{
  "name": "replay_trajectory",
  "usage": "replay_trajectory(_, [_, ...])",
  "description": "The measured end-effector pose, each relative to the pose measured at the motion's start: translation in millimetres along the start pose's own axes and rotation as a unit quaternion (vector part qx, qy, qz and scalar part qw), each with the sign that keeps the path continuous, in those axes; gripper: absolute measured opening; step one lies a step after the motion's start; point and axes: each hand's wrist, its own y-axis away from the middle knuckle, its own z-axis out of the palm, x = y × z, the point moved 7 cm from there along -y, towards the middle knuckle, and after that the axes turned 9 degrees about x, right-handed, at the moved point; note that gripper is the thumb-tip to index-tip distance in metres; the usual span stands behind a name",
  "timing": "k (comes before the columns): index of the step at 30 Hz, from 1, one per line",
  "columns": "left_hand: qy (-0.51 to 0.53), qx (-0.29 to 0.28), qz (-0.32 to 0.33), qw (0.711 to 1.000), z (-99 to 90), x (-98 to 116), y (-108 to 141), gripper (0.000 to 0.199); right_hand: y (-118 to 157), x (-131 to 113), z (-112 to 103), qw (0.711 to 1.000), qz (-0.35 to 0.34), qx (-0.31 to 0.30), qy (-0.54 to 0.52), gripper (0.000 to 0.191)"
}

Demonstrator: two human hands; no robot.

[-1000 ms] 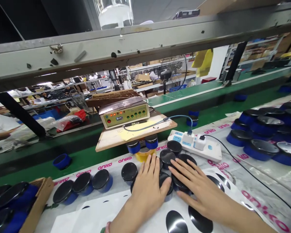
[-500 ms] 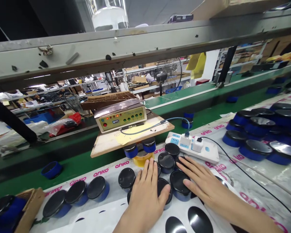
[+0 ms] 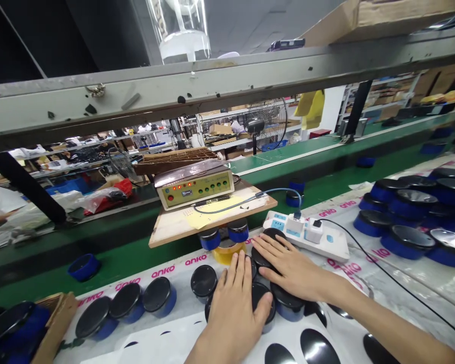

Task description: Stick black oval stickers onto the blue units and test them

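Several round blue pucks with glossy black tops stand clustered on the bench in front of me. My left hand (image 3: 235,298) lies flat, fingers together, on the top of one puck (image 3: 262,298) and covers another. My right hand (image 3: 288,265) lies flat with fingers spread over the black tops of the pucks further back (image 3: 271,235), just short of the white power strip (image 3: 307,233). Neither hand grips anything. One more puck (image 3: 203,279) stands alone just left of my left hand.
A beige tester box (image 3: 195,185) sits on a wooden board (image 3: 182,222) propped on two pucks and a yellow tape roll. More pucks stand at the left (image 3: 127,301) and in a pile at the right (image 3: 409,222). A cardboard box (image 3: 56,318) is at lower left; a green conveyor (image 3: 136,242) runs behind.
My right hand has moved forward and left, from the nearer pucks to those by the power strip. My left hand stays pressed on the same pucks.
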Motion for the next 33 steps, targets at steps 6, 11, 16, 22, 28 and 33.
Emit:
replay_trajectory(6, [0.021,-0.001,-0.007,1.000,-0.3,-1.8,0.2,0.071,-20.6,29.9,-21.7,0.999,0.030,0.011,0.036,0.054])
replay_trajectory(11, [0.029,-0.001,-0.007,1.000,-1.5,-1.2,1.7,0.071,-34.0,40.2,-31.2,1.000,-0.001,-0.012,0.016,0.053])
replay_trajectory(16, [0.031,-0.014,-0.017,0.999,-2.6,-1.2,2.3,0.071,-30.5,37.9,-50.0,1.000,-0.022,0.011,-0.012,0.045])
replay_trajectory(22, [0.034,0.001,-0.020,0.999,-2.4,-2.4,2.8,0.070,-25.5,25.4,-38.1,0.999,-0.014,-0.035,0.007,0.050])
replay_trajectory(28, [0.034,-0.009,-0.027,0.999,-3.6,-2.1,4.4,0.069,-35.6,-3.9,-24.6,0.997,-0.028,-0.067,-0.017,0.071])
replay_trajectory(33, [0.110,0.012,-0.041,0.993,-9.4,-5.0,3.3,0.076,-24.0,-11.0,-67.9,0.999,-0.006,-0.001,-0.047,0.056])
